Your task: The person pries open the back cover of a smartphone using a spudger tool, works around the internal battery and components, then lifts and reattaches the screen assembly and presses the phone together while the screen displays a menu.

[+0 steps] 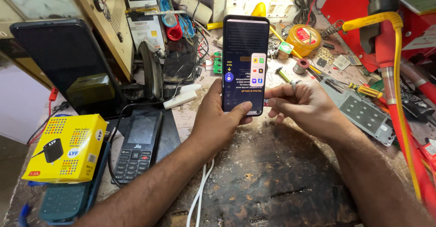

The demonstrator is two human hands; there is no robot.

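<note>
Over the scarred wooden workbench (272,181) we hold a smartphone (244,63) upright, its lit screen towards us so it can be read. Our left hand (215,118) is wrapped around its lower edge, thumb pressed on the glass. Our right hand (302,102), just beside that edge, pinches something small at the phone's bottom corner; we cannot tell what. A yellow box (68,147) and a keypad phone (136,152) lie off left, a white cable (200,193) below.
</note>
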